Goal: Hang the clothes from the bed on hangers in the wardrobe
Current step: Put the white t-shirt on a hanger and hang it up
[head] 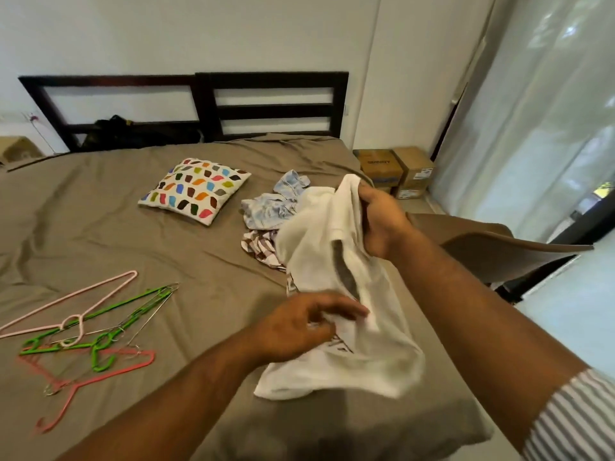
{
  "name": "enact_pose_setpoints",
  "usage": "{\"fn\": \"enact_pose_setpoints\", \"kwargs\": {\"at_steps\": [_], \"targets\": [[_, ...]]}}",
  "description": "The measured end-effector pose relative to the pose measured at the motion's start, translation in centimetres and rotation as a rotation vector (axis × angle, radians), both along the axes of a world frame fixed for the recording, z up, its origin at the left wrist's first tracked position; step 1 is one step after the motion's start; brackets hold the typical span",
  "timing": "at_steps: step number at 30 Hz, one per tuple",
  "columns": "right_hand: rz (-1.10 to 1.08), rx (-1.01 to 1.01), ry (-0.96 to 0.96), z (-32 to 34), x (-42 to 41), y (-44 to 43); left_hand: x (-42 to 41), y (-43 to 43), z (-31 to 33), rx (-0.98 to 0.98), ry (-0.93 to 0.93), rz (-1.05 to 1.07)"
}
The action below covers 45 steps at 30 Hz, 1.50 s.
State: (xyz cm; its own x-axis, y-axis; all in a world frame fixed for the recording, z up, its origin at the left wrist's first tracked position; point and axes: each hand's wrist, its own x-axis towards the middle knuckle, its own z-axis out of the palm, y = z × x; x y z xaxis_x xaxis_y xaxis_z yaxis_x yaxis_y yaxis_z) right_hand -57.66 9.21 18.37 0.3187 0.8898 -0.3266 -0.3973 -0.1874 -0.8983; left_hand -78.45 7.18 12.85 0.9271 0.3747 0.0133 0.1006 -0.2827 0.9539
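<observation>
My right hand (382, 221) is clenched on the upper edge of the white shirt (319, 257) and holds that end up off the bed (133, 247). My left hand (299, 327) bunches the lower part in curled fingers, beside a dark print. The cloth is soft and limp, and its bottom end drapes on the wrinkled taupe sheet. Behind it lie two more crumpled garments: a pale blue one (273, 204) and a brown-and-white striped one (261, 247). To my left is a tangle of hangers (96, 331): one pale pink, one coral, and green plastic and thin wire ones I cannot count. One square patterned pillow (196, 191) lies flat on the bed. Two cardboard boxes (396, 171) stand on the floor past it.
</observation>
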Motion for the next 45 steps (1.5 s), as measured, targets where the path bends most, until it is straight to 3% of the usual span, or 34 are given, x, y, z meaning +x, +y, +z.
{"fn": "enact_pose_setpoints", "kwargs": {"at_steps": [4, 7, 10, 14, 19, 23, 25, 29, 34, 36, 41, 45], "targets": [[0.083, 0.154, 0.069, 0.8, 1.1, -0.2, 0.7, 4.1, 2.8, 0.329, -0.245, 0.58], [0.131, 0.194, -0.007, 1.3, 2.0, 0.0, 0.9, 7.1, 2.9, 0.584, -0.026, 0.499], [0.158, 0.191, -0.109, 1.5, 2.8, 0.1, 2.1, 7.0, 1.9, 0.562, 0.128, 0.344], [0.083, 0.197, -0.171, 0.8, 3.9, -0.2, 3.5, 4.9, 0.3, 0.51, -0.037, 0.565], [0.093, 0.185, -0.136, -0.3, 4.2, -1.0, 4.4, 3.9, -0.5, 0.078, -0.085, 0.48], [0.176, 0.186, -0.171, -0.8, 3.8, -1.7, 4.9, 4.8, 1.1, 0.01, 0.042, 0.377], [0.173, 0.227, -0.196, -0.8, 3.3, -2.2, 5.3, 5.4, 2.2, 0.158, 0.124, 0.398], [0.211, 0.258, -0.277, -2.7, 4.8, -4.1, 4.8, 6.9, 4.4, 0.383, -0.007, 0.629], [0.437, -0.003, -0.593, -10.2, 4.6, -7.5, 3.9, 7.5, 7.0, 0.413, -0.116, 0.667], [0.393, -0.078, -0.755, -12.8, 3.7, -7.8, 3.5, 7.6, 7.9, 0.383, -0.146, 0.661], [0.324, -0.054, -0.771, -14.3, 2.5, -7.1, 1.4, 7.7, 10.3, 0.417, -0.23, 0.631], [0.297, -0.067, -0.841, -14.4, 2.4, -6.2, -1.4, 9.2, 11.1, 0.489, -0.189, 0.714]]}}
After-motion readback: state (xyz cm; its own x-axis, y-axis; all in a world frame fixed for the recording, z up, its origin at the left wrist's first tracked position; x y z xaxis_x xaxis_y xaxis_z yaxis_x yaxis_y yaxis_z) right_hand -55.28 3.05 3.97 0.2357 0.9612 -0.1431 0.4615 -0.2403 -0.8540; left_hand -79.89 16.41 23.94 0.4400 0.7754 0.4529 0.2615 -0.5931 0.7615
